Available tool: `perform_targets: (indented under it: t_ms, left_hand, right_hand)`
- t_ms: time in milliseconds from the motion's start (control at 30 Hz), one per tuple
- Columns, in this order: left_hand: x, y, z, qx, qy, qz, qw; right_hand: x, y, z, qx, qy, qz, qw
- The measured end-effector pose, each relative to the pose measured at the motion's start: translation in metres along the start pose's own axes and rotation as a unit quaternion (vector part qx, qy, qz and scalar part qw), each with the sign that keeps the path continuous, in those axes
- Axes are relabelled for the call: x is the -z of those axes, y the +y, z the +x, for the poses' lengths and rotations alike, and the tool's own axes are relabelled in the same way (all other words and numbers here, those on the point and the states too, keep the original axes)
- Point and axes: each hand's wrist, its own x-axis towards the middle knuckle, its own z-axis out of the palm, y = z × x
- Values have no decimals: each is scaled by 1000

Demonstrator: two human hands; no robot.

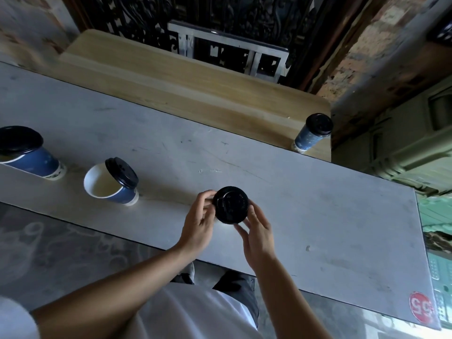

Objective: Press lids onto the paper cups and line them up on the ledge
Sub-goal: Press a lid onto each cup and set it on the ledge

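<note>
Both arms reach in over the near edge of the table [318,204]. Left hand [199,220] and right hand [256,232] pinch the lid [231,204] by its rim. The cup beneath is hidden. Two cups [110,185] left, lids loose, contents unclear. One capped cup [311,133] on ledge [195,86].

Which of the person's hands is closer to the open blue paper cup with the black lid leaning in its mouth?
The left hand. It grips the left edge of the black lid being pressed, on the side toward the open blue cup. The right hand is on the far side.
</note>
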Motion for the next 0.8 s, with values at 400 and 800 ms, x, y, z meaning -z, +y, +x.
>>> perform_targets:
  t_ms: [400,800]
  left_hand:
    - [-1,-7,14,-30,-25,80,996]
    - [-3,-7,25,140,70,-151,976]
  right_hand:
    - [-9,-9,8,-6,11,-31,999]
    - [8,-15,-1,-27,-158,-312,937]
